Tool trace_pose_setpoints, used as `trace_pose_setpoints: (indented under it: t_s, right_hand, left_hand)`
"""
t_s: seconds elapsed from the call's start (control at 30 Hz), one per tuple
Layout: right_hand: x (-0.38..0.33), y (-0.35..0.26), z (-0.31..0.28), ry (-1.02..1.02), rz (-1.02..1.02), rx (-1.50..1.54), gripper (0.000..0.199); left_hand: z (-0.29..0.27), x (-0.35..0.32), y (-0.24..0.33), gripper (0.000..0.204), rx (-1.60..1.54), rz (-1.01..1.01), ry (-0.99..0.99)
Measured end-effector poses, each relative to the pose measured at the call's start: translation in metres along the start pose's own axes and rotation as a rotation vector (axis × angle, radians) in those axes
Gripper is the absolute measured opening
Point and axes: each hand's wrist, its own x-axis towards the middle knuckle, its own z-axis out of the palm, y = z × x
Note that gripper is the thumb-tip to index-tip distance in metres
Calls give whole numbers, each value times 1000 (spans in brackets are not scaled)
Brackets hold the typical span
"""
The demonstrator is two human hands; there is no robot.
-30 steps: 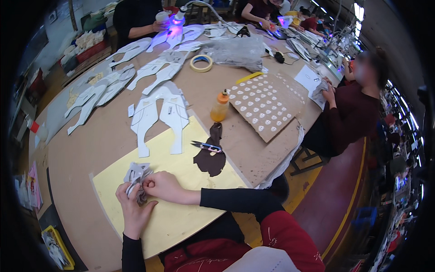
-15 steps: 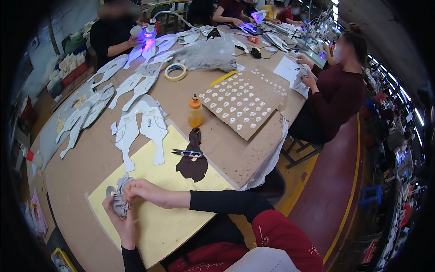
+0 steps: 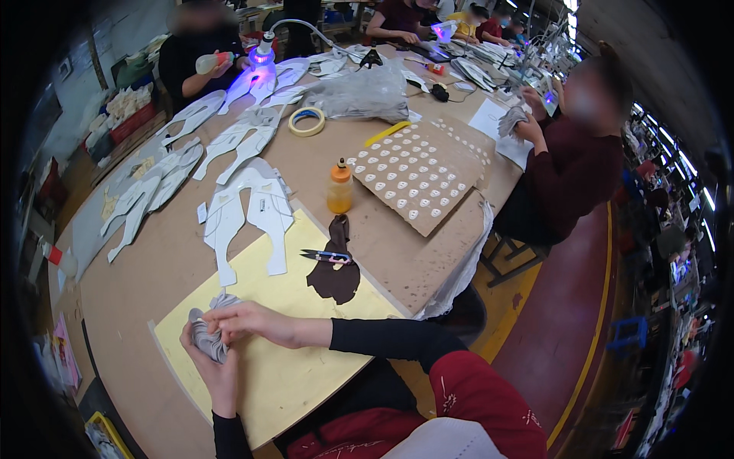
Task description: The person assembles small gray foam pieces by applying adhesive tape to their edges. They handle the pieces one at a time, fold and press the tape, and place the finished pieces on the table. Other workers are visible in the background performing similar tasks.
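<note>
A stack of thin grey cut pieces [image 3: 206, 334], fanned and curled, is held over the near left of the table. My left hand [image 3: 215, 373] wraps round its lower left side. My right hand [image 3: 252, 321] is closed with its fingertips at the stack's upper right edge. Beneath both hands lies a pale yellow sheet [image 3: 306, 344]. On its far part rests a dark brown limp piece [image 3: 335, 281] with thread snips [image 3: 327, 257] across it. White U-shaped flat panels [image 3: 275, 237] lie just beyond the hands, partly over the sheet.
An orange-topped bottle [image 3: 339, 191] stands mid-table beside cardboard [image 3: 413, 172] covered with small white pieces. Farther back are a tape roll [image 3: 306, 121], a clear plastic bag [image 3: 359, 93] and a lit purple lamp [image 3: 262, 57]. Co-workers sit at the far left and right.
The view has shifted slightly. My right fingers have moved a little on the stack. The person at far left now tilts a bottle sideways; the person at right has raised a hand.
</note>
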Motion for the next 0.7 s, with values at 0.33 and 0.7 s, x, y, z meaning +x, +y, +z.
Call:
trace_pose_setpoints:
  t_s: [0.33, 0.7]
  right_hand:
    - [-1, 6, -8, 11, 46, -64, 58]
    - [-8, -40, -37, 117, 16, 401, 70]
  left_hand:
    - [-7, -3, 7, 90, -27, 28, -135]
    - [-18, 6, 22, 58, -223, -181, -151]
